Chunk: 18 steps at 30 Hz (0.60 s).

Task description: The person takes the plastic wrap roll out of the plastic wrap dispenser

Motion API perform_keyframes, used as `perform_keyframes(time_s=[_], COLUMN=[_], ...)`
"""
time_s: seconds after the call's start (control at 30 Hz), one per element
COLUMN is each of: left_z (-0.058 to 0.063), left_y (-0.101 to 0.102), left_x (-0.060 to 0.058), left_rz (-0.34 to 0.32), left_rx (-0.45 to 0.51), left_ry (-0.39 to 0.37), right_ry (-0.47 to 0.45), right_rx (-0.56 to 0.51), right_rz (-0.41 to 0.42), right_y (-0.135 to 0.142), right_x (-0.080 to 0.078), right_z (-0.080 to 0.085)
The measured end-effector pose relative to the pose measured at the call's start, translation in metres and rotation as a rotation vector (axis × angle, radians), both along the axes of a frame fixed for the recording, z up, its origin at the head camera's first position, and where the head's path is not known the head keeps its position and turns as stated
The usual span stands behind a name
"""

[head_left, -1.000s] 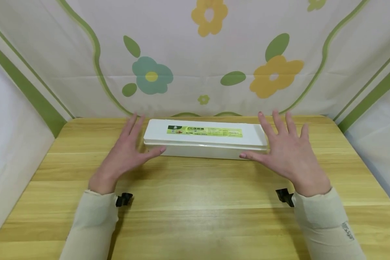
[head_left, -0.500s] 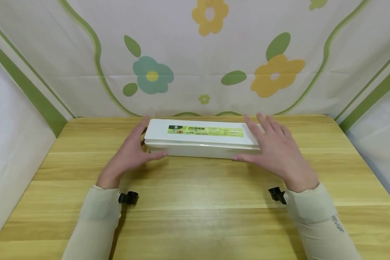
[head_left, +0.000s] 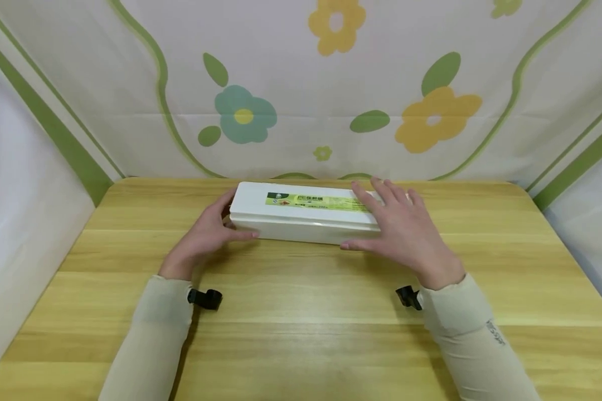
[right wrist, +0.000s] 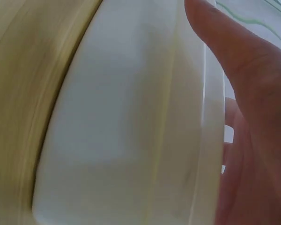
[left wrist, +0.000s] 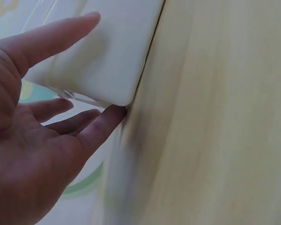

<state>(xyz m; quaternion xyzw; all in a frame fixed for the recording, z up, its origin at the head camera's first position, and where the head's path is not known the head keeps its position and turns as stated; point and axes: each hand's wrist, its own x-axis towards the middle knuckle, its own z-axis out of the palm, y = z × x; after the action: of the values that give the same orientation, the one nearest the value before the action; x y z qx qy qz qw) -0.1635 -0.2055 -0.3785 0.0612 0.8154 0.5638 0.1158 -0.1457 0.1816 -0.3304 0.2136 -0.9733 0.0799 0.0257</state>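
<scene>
A long white cling film box point(head_left: 301, 228) with a yellow-green label on its lid lies crosswise near the far edge of the table. At its left end is my left hand point(head_left: 207, 231), thumb along the front and the other fingers round the end. In the left wrist view, a fingertip of the left hand point(left wrist: 47, 136) meets the box's lower corner point(left wrist: 119, 70). My right hand point(head_left: 403, 231) spans the right part of the box, fingers spread over the lid, thumb before the front. This hides the box's right end. The right wrist view shows the thumb point(right wrist: 239, 51) beside the box's front wall point(right wrist: 112, 108).
The wooden table point(head_left: 301, 323) stretches out in front of the box. A white curtain point(head_left: 301, 83) printed with flowers hangs right behind the far edge. Dark camera mounts point(head_left: 207, 299) stick out from both sleeves over the table.
The right hand has moved left from beside the box to over its lid, its fingers drawing closer together. The left hand has come in closer round the left end.
</scene>
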Motion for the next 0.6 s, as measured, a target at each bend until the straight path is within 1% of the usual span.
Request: perform_keyframes(time_s=[0.1, 0.23, 0.37, 0.47, 0.6], left_z=[-0.003, -0.006, -0.011, -0.015, -0.02], left_y=[-0.001, 0.004, 0.006, 0.004, -0.001], left_x=[0.0, -0.002, -0.007, -0.01, -0.012], left_rz=[0.008, 0.025, 0.042, 0.042, 0.025], left_rx=[0.018, 0.048, 0.105, 0.147, 0.18], left_ry=[-0.009, -0.044, -0.072, -0.074, -0.076], right_ry=[0.019, 0.032, 0.041, 0.036, 0.028], right_rx=[-0.01, -0.016, -0.002, -0.015, -0.041], right_rz=[0.028, 0.045, 0.068, 0.08, 0.098], right_y=[-0.008, -0.014, -0.024, -0.032, -0.042], right_x=[-0.003, -0.006, -0.01, -0.012, -0.014], right_z=[-0.002, -0.005, -0.005, -0.005, -0.006])
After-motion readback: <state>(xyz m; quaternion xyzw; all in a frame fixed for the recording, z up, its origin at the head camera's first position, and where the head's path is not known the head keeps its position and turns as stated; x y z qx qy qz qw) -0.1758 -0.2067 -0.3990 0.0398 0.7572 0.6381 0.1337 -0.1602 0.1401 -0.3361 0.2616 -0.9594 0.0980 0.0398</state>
